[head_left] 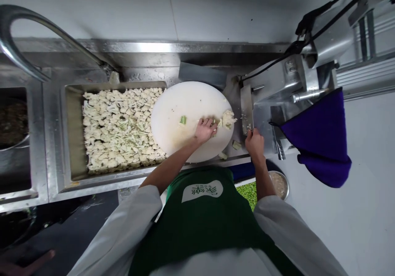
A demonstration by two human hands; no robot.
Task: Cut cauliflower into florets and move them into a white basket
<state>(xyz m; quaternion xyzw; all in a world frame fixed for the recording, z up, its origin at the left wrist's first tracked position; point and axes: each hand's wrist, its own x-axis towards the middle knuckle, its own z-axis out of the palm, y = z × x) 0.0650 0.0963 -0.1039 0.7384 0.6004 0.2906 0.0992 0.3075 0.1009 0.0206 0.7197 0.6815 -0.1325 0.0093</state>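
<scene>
My left hand rests over the right half of a round white cutting board, its fingers curled on a pale cauliflower piece mostly hidden beneath them. Just right of those fingers lies a larger cauliflower chunk at the board's edge. In my right hand is the handle of a wide cleaver, held beyond the board's right side with its blade pointing away from me. A small green stem piece sits near the board's middle.
Cauliflower pieces fill a sink basin at the left, under a curved faucet. A grey metal slab lies behind the board. Right are a metal machine and a hanging purple cloth. Stem scraps lie near the counter's front edge.
</scene>
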